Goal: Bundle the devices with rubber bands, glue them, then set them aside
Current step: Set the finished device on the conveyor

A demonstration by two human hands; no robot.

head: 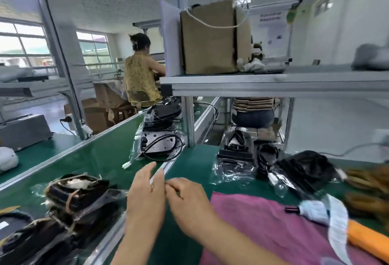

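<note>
Left hand (145, 197), fingers straight, meets the right hand (189, 201) over the worktop (101, 159); whether the right pinches anything cannot be told. Banded devices (77, 193) lie near left, glue tube (313, 210) near right, label unreadable.

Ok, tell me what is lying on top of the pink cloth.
A white tube with a black cap, a white strip and an orange object. The right forearm covers the pink cloth at its left edge, so that part is hidden.
</note>
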